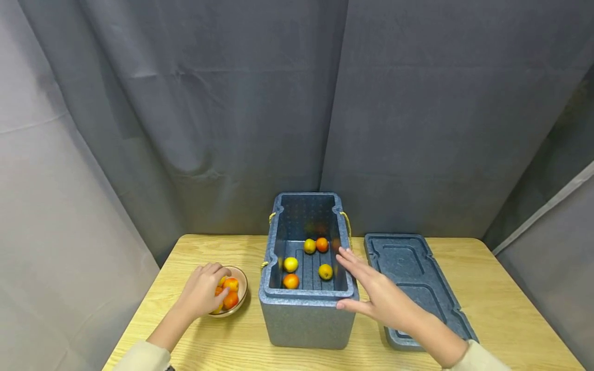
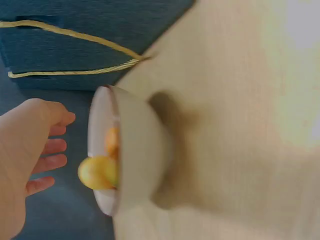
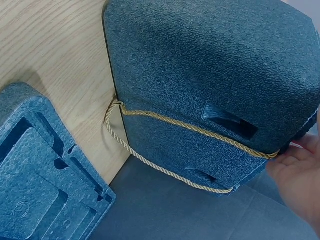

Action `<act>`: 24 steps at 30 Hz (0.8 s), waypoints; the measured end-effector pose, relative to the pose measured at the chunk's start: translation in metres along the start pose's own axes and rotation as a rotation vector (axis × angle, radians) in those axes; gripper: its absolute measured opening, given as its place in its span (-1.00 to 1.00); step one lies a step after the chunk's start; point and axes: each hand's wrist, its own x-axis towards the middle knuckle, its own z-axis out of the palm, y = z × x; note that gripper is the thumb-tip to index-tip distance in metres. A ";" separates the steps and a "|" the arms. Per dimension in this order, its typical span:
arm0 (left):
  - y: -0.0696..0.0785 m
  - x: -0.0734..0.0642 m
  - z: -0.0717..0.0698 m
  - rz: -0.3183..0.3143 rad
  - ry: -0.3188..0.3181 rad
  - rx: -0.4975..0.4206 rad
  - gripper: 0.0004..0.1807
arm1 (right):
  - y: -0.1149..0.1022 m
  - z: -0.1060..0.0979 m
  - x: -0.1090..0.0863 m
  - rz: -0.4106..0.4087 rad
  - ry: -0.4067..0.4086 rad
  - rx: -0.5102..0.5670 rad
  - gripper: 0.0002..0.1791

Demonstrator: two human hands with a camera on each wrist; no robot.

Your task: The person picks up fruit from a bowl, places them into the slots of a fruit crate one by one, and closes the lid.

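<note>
My left hand (image 1: 202, 291) hovers over a bowl (image 1: 242, 282) of round orange and yellow fruits (image 1: 230, 299). Its fingers are loosely bent, and the left wrist view shows a gap between them and the yellow fruit (image 2: 95, 172). My right hand (image 1: 380, 293) rests on the right rim of a grey foam box (image 1: 308, 327), fingers extended over the edge and thumb by the front corner. Inside the open box lie several fruits, among them a yellow one (image 1: 291, 264) and an orange one (image 1: 291, 281). In the right wrist view the fingertips are partly hidden behind the rim.
To the right of the box, its grey lid (image 1: 403, 268) lies flat on the wooden table (image 1: 482, 304). Yellow rope handles (image 3: 185, 129) hang along the box's sides. Grey curtains (image 1: 241, 103) hang behind the table and at both sides.
</note>
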 end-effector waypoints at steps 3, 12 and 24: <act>-0.001 -0.015 0.004 -0.023 -0.066 0.017 -0.71 | 0.000 0.000 0.000 -0.003 0.000 0.003 -0.05; 0.002 -0.030 0.008 -0.155 -0.229 0.000 -0.71 | -0.001 -0.003 -0.002 0.010 -0.006 0.010 -0.05; 0.012 -0.020 0.008 -0.309 -0.377 0.041 -0.65 | -0.001 -0.003 0.001 0.000 -0.029 -0.008 -0.05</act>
